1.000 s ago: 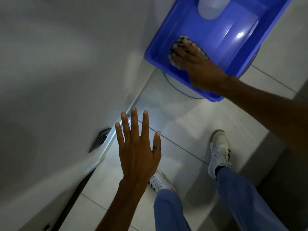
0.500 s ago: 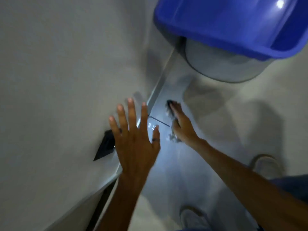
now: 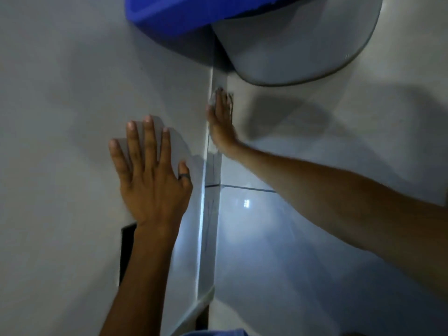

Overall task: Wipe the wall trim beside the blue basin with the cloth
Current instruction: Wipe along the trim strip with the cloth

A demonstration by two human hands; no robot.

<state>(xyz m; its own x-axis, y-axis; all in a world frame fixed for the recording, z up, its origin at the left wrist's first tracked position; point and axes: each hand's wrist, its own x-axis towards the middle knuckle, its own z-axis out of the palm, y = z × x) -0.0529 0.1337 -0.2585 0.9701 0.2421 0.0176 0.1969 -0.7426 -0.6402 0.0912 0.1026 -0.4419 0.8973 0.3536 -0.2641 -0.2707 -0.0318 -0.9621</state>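
The blue basin [image 3: 174,15] sits at the top of the head view, resting on a grey round stand [image 3: 291,44]. Below it the glossy wall trim [image 3: 209,214] runs down along the foot of the white wall [image 3: 60,93]. My right hand [image 3: 221,122] lies flat against the trim just under the basin, pressing a pale cloth [image 3: 212,101] onto it; only a small edge of the cloth shows past my fingers. My left hand [image 3: 150,175] is spread flat on the wall left of the trim, holding nothing, with a dark ring on the thumb.
A dark rectangular opening [image 3: 127,251] in the wall sits partly behind my left wrist. Shiny floor tiles [image 3: 278,251] with a grout line extend to the right of the trim. Blue trouser fabric [image 3: 213,332] shows at the bottom edge.
My right hand came out of the basin with the cloth, dropped to the floor edge, and now presses flat on the trim higher up. My left hand has settled flat on the wall.
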